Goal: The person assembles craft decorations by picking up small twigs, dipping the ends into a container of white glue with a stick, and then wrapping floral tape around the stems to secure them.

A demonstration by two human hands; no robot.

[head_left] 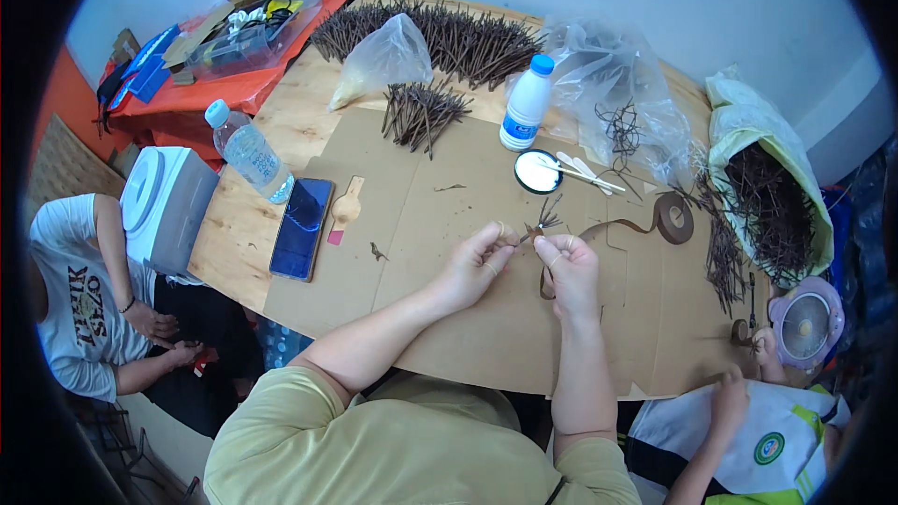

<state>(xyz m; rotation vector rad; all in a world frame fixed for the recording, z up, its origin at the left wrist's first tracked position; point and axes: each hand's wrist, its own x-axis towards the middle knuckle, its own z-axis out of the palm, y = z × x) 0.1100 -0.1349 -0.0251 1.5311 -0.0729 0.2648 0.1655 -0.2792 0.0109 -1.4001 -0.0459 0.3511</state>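
My left hand (475,266) is closed in a pinch on the thin stem of a brown branched twig (550,215), whose forked tips fan out above my fingers. Pressed against the same twig from the other side, my right hand (571,271) pinches brown tape where it meets the stem. That tape runs right to its roll (673,217) lying on the cardboard, and a loose loop hangs below my fingers. Beyond my hands stands a black-rimmed dish of white paste (538,171) with sticks across it. A white bottle with a blue cap (527,105) stands behind the dish.
Bundles of brown twigs (426,114) lie at the back. A phone (302,229) and a water bottle (251,151) are at left. To the right sit a sack of twigs (772,192) and a small fan (806,325). Two people sit either side.
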